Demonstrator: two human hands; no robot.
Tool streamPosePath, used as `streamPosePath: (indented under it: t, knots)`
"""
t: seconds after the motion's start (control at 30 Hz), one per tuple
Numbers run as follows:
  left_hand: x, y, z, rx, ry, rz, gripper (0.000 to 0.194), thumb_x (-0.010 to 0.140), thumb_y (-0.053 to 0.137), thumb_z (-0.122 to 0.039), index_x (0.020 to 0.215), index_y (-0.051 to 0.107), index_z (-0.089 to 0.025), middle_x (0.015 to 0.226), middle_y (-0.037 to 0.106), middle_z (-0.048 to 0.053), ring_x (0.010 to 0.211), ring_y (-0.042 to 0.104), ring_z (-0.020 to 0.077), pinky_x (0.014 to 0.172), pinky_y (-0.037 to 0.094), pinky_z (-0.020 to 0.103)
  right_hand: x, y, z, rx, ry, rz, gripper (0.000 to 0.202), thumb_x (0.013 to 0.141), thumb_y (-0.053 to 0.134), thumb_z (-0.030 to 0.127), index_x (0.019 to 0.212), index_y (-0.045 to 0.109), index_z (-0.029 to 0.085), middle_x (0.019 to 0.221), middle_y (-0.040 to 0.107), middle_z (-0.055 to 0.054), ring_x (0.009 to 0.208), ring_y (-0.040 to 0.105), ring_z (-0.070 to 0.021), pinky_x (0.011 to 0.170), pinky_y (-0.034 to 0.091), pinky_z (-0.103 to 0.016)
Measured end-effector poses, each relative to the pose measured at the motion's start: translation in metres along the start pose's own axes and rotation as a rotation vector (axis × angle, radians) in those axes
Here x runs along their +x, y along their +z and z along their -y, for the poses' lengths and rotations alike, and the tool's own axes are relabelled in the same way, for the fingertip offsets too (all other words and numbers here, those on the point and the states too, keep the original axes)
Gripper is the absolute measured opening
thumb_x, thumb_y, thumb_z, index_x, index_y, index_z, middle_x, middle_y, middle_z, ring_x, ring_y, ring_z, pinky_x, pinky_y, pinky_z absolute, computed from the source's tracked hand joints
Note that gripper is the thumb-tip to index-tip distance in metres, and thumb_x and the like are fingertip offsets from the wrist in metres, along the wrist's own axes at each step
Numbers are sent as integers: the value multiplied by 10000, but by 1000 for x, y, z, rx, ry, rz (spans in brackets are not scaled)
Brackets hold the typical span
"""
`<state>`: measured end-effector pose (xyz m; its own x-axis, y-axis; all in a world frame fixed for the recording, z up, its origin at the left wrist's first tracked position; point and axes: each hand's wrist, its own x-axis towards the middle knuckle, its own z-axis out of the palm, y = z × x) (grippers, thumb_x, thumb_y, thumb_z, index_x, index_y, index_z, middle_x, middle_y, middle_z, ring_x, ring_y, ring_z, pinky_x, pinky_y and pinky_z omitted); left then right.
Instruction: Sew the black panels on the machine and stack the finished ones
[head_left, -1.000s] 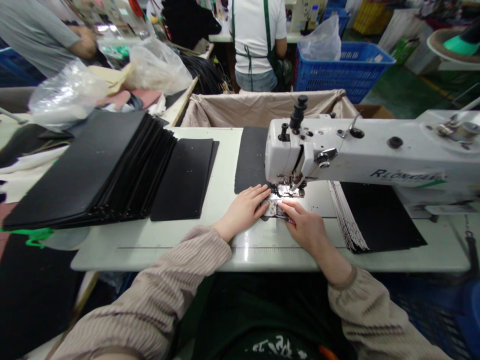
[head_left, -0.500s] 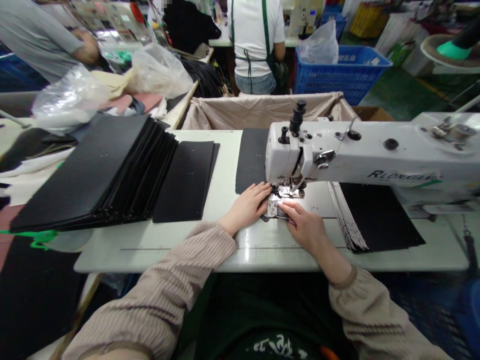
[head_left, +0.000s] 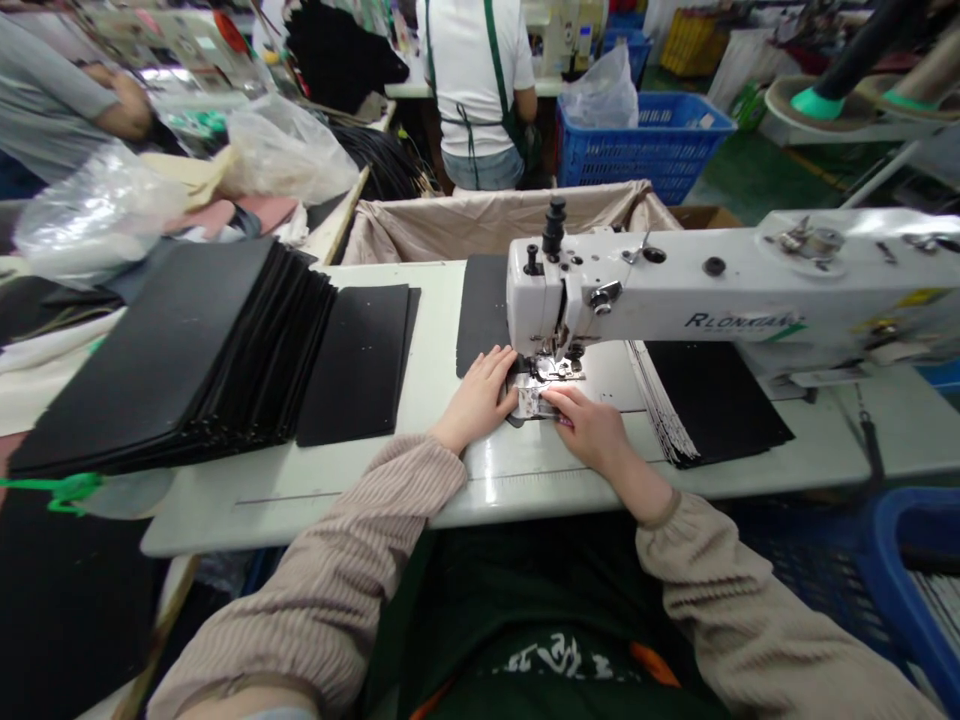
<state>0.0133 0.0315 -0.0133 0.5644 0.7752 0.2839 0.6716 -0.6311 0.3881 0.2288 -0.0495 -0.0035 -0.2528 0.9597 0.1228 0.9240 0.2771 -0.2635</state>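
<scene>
Under the head of the white sewing machine [head_left: 645,290], both hands work close to the lit metal needle plate [head_left: 562,372]. My left hand [head_left: 476,400] lies with its fingers stretched out, fingertips just left of the presser foot. Beside those fingers, a black panel [head_left: 481,305] rests on the table, partly hidden behind the machine head. My right hand [head_left: 592,432] is at the plate's near right side, index finger reaching to the metal and the other fingers curled. Something small and pinkish shows under its fingers, too small to name.
On the left stand a tall stack of black panels [head_left: 157,340] and a lower pile of panels [head_left: 356,365]. Light-edged black pieces [head_left: 712,405] lie right, under the machine arm. Beyond the table are a cloth-lined bin [head_left: 480,225], a blue crate [head_left: 645,150] and co-workers.
The view has shifted right, so the table and machine appear further left. Both hands stay near the needle plate, with little visible movement relative to it.
</scene>
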Motion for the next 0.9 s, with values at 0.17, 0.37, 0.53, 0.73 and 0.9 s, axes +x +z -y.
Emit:
streamPosePath:
  t: [0.17, 0.37, 0.53, 0.73, 0.9]
  knots:
    - [2, 3, 2, 38, -4, 16, 584, 942, 494, -313, 1473, 352, -114, 1524, 395, 151, 1459, 283, 301, 1190, 241, 510, 0, -1, 1, -16, 9, -1, 453, 917, 466, 244, 1361, 529, 304, 1405, 560, -4, 1013, 652, -195, 752, 520, -300]
    - [-2, -13, -11, 129, -229, -104, 495, 1009, 385, -425, 1421, 471, -164, 1039, 699, 122, 1035, 652, 268, 956, 485, 422, -2, -3, 1, -19, 3, -4, 443, 929, 461, 255, 1364, 514, 319, 1408, 554, 5, 1011, 650, -190, 733, 509, -293]
    - [-76, -20, -38, 278, -366, -147, 456, 952, 514, -447, 1332, 590, -205, 1324, 548, 185, 1273, 494, 375, 1031, 420, 520, -2, -1, -3, 52, -10, -40, 430, 901, 501, 232, 1321, 556, 305, 1356, 594, 0, 1001, 650, -208, 717, 510, -297]
    - [-180, -48, -54, 25, -262, 113, 301, 976, 486, -355, 1234, 632, -303, 1491, 448, 52, 1451, 301, 320, 1178, 235, 584, -14, -9, -12, 295, -54, -176, 379, 907, 495, 199, 1263, 599, 277, 1219, 655, -25, 1043, 631, -196, 832, 504, -289]
    - [-165, -63, -63, -141, -61, 334, 200, 978, 464, -289, 1044, 650, -259, 1492, 455, 18, 1473, 264, 265, 1205, 175, 564, -53, -22, -18, 484, 18, -291, 334, 937, 479, 253, 1238, 623, 238, 1087, 701, -50, 965, 656, -196, 848, 503, -306]
